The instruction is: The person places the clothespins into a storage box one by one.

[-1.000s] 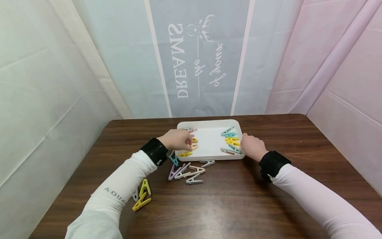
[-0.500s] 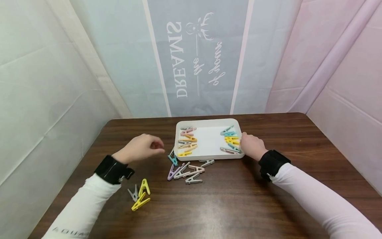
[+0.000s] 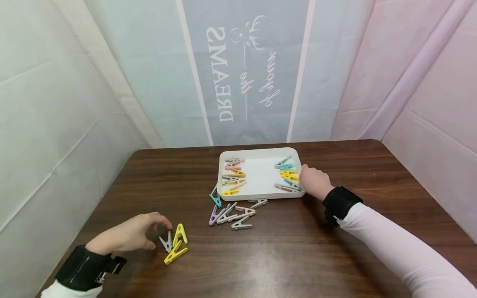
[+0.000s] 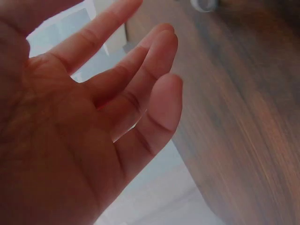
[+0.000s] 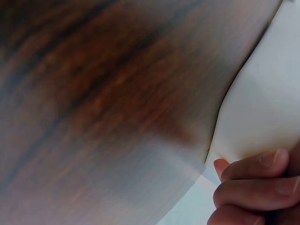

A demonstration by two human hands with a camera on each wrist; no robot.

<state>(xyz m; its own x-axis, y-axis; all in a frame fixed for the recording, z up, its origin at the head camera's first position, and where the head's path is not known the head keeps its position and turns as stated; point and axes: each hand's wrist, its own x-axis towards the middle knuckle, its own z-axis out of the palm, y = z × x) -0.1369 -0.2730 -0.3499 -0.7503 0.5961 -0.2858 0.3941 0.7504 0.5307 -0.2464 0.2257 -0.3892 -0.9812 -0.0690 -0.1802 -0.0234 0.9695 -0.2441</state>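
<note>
My left hand (image 3: 128, 235) hovers low over the table at the front left, thumb and fingers apart with nothing between them. Just right of its fingertips lie a grey clothespin (image 3: 167, 244) and two yellow clothespins, one upright-looking (image 3: 180, 228) and one slanted (image 3: 172, 255). In the left wrist view the fingers (image 4: 161, 101) are loosely bent and bare. My right hand (image 3: 316, 182) grips the right side of a white tray (image 3: 261, 176); its curled fingers (image 5: 253, 192) lie against the tray wall in the right wrist view, and the thumb is mostly hidden.
Inside the tray, pink, orange and grey clothespins (image 3: 234, 174) line the left side; teal and yellow ones (image 3: 288, 177) line the right. Several more clothespins (image 3: 227, 213) lie before the tray. Fabric walls (image 3: 56, 124) surround the brown table (image 3: 283, 248).
My left hand has left the tray's left side, moving left and toward me to the grey and yellow clothespins. The right hand stays at the tray's right edge.
</note>
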